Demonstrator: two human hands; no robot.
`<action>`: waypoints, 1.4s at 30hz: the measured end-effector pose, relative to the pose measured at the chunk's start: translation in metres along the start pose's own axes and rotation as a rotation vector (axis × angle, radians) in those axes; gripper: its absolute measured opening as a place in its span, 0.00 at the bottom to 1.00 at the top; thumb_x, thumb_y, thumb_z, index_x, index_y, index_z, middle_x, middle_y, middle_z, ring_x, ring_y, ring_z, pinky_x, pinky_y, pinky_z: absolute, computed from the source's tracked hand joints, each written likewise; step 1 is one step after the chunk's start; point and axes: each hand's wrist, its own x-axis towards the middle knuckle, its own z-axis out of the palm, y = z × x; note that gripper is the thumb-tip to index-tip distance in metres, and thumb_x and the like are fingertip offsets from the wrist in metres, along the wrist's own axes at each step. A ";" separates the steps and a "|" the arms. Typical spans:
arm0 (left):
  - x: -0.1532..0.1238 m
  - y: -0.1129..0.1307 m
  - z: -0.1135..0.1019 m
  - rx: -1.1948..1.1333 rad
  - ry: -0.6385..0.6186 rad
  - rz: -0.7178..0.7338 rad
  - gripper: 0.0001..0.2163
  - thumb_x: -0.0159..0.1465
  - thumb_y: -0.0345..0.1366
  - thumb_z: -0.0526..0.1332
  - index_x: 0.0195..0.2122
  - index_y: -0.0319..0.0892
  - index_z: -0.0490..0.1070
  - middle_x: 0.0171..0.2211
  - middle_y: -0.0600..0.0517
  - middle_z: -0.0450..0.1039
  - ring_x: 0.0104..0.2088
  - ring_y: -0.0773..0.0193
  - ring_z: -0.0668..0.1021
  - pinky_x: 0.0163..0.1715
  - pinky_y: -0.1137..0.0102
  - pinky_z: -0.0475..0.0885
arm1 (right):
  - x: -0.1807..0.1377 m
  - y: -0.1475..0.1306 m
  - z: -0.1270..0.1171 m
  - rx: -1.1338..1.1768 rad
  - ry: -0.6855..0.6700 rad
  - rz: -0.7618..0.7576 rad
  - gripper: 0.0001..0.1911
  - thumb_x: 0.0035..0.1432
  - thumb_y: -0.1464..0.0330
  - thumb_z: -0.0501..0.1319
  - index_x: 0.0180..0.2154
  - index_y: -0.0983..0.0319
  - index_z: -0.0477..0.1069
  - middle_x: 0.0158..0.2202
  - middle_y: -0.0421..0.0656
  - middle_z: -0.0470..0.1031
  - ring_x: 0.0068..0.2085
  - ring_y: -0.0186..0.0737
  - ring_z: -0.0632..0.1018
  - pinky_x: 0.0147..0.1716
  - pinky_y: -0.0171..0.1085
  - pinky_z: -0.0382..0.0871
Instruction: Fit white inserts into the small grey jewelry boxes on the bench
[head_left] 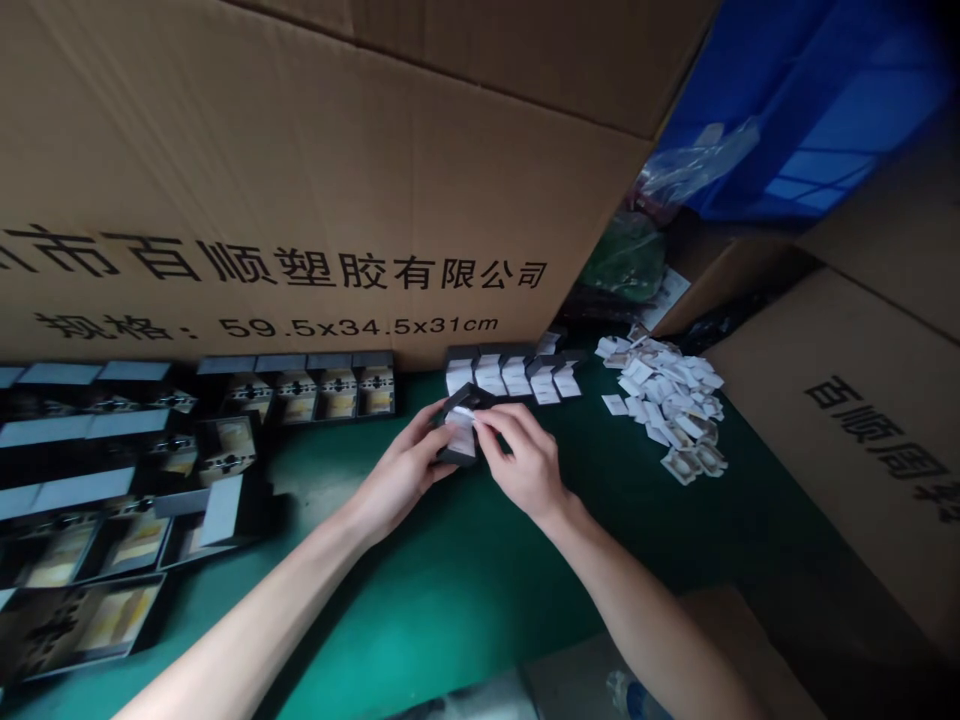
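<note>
Above the green table, my left hand (409, 455) is closed around a small black hinged box (462, 458), its lid tilted up. A white insert (460, 432) lies inside the box. My right hand (525, 450) pinches at the right edge of this insert with thumb and forefinger; the exact grip is partly hidden by the fingers. Just behind my hands stands a row of similar open black boxes with white linings (517, 375). To the right lies a loose pile of small white pieces (660, 395).
Several rows of open black boxes with yellowish inserts (135, 535) fill the left of the green table (390, 610). A large cardboard carton (322, 170) walls off the back. Another carton (855, 430) stands at right, with a blue bin (795, 130) and plastic bags (630, 250) behind.
</note>
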 end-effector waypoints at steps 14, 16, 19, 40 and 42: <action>0.000 -0.003 0.000 0.006 -0.065 -0.052 0.26 0.63 0.36 0.67 0.63 0.51 0.65 0.45 0.51 0.79 0.45 0.62 0.80 0.44 0.69 0.77 | -0.004 0.001 0.005 -0.050 0.033 0.000 0.12 0.68 0.75 0.59 0.47 0.60 0.79 0.39 0.45 0.80 0.36 0.35 0.83 0.36 0.31 0.79; 0.000 -0.003 -0.001 0.004 -0.070 -0.072 0.27 0.63 0.36 0.67 0.63 0.51 0.65 0.44 0.51 0.79 0.44 0.62 0.81 0.43 0.69 0.77 | -0.002 0.001 0.004 -0.034 0.035 0.005 0.11 0.67 0.75 0.59 0.46 0.60 0.78 0.40 0.46 0.81 0.37 0.36 0.83 0.36 0.32 0.80; 0.000 -0.002 -0.003 0.014 -0.091 -0.064 0.25 0.62 0.36 0.68 0.60 0.49 0.67 0.42 0.52 0.80 0.43 0.62 0.82 0.43 0.69 0.78 | 0.000 0.001 0.000 0.011 -0.002 -0.012 0.13 0.67 0.75 0.57 0.47 0.60 0.78 0.42 0.46 0.83 0.40 0.38 0.84 0.38 0.33 0.81; -0.002 0.018 -0.008 0.313 0.075 0.169 0.19 0.55 0.47 0.74 0.41 0.43 0.74 0.36 0.51 0.80 0.36 0.58 0.82 0.31 0.70 0.76 | -0.002 0.009 -0.008 0.238 0.076 0.201 0.14 0.71 0.71 0.51 0.49 0.60 0.74 0.33 0.41 0.81 0.22 0.29 0.75 0.22 0.30 0.70; -0.005 0.022 -0.010 0.525 0.102 0.343 0.16 0.57 0.48 0.72 0.36 0.43 0.74 0.35 0.51 0.79 0.37 0.58 0.81 0.35 0.69 0.75 | -0.001 0.008 -0.007 0.228 0.048 0.197 0.13 0.71 0.71 0.52 0.48 0.60 0.74 0.29 0.39 0.80 0.22 0.29 0.75 0.22 0.29 0.69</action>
